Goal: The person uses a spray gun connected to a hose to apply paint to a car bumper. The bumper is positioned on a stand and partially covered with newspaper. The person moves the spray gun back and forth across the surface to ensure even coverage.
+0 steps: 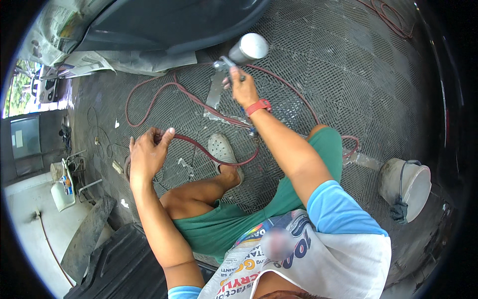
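Observation:
My right hand [242,88] is wrapped round the handle of a spray gun [226,64], held out ahead of me. A white cup [253,47] shows just beyond the gun's metal head; whether it is joined to the gun is hard to tell. Between thumb and fingers, my left hand [150,152] grips a dark red air hose [199,144]. From there the hose sags in a curve towards a coupling [254,132] below my right wrist. A dark, curved panel [169,25] lies ahead of the gun, with newspaper masking along its edge.
More red hose [164,89] loops over the ridged floor matting [343,79]. A white bucket [408,189] with a dark rag stands at the right. Behind my left arm lies a black ribbed panel [119,264]. A white bottle [62,195] hangs at the far left.

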Motion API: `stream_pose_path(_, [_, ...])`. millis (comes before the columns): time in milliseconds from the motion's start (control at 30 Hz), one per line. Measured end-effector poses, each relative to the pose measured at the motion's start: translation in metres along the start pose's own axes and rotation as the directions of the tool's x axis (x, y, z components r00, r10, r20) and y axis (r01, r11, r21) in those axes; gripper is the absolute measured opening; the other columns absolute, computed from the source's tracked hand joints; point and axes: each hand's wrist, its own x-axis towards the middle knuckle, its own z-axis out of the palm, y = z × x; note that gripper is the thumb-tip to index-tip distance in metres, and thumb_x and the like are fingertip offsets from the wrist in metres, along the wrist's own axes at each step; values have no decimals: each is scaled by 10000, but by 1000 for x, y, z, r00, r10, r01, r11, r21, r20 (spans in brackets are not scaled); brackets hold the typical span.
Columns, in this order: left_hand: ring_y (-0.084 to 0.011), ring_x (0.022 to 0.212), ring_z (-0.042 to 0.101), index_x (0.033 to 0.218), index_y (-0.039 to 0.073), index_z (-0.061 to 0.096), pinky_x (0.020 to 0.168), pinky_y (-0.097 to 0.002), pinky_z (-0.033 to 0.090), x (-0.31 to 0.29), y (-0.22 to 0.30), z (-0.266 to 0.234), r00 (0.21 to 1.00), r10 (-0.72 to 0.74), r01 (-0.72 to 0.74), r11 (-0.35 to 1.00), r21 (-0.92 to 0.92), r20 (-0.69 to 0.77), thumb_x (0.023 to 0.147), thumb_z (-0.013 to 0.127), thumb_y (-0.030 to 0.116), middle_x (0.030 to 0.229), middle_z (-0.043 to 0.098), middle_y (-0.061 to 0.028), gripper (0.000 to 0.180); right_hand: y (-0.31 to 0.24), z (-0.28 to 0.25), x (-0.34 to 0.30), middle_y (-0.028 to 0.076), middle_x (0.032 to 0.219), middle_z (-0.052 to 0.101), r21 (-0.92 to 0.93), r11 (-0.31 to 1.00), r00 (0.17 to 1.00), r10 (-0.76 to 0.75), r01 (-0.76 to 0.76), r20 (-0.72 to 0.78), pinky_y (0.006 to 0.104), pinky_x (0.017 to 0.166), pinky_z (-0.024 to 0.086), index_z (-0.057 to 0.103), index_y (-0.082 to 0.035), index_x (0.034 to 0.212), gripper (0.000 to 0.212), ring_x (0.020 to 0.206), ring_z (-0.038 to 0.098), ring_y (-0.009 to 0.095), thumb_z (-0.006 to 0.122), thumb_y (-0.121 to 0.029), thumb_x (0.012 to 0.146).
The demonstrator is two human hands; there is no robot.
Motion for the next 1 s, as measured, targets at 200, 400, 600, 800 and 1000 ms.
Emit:
stream_pose_path(200, [-276, 829, 712, 1047, -10, 729, 1017, -433, 482, 4, 7, 3, 990, 134, -134, 991, -23, 37, 1011, 670, 499, 801, 727, -119, 514, -34, -111, 48, 76, 821, 735, -114, 988, 951, -132, 104, -281, 266, 439, 490, 708, -17, 1194, 554, 631, 680, 129, 474, -512, 1113])
stream_pose_path(400, [-308, 992, 742, 1172, -49, 716, 926, -408, 546, 3, -7, -5, 988, 103, -113, 991, -78, -117, 1021, 682, 449, 1014, 771, -210, 521, -119, -145, 66, 116, 893, 760, -242, 932, 866, -344, 269, -362, 276, 442, 506, 682, -3, 1298, 597, 675, 714, 143, 458, -524, 1113])
stream_pose_path(600, [-215, 903, 641, 1103, -89, 687, 865, -363, 510, -1, -17, -24, 973, -110, 86, 989, -123, -204, 1051, 639, 480, 930, 704, -171, 573, -164, -107, 41, 91, 823, 745, -194, 942, 913, -317, 272, -258, 257, 444, 515, 688, -3, 1261, 630, 666, 719, 132, 483, -574, 1093])
stream_pose_path(800, [-242, 833, 676, 1045, -44, 721, 815, -398, 526, -7, -30, -15, 964, -132, 91, 980, -178, -232, 1015, 664, 539, 826, 707, -178, 586, -151, -94, 46, 112, 889, 749, 18, 936, 933, -349, 352, -90, 250, 445, 502, 646, -1, 1372, 667, 684, 711, 133, 451, -578, 1103])
stream_pose_path(1000, [-248, 889, 696, 1109, -64, 706, 856, -395, 539, -9, -33, -10, 950, -100, 28, 971, -238, -296, 1007, 689, 521, 914, 736, -186, 594, -140, -92, 77, 122, 940, 755, -78, 875, 799, -470, 478, -376, 256, 464, 512, 664, 32, 1192, 667, 733, 721, 153, 394, -573, 1118])
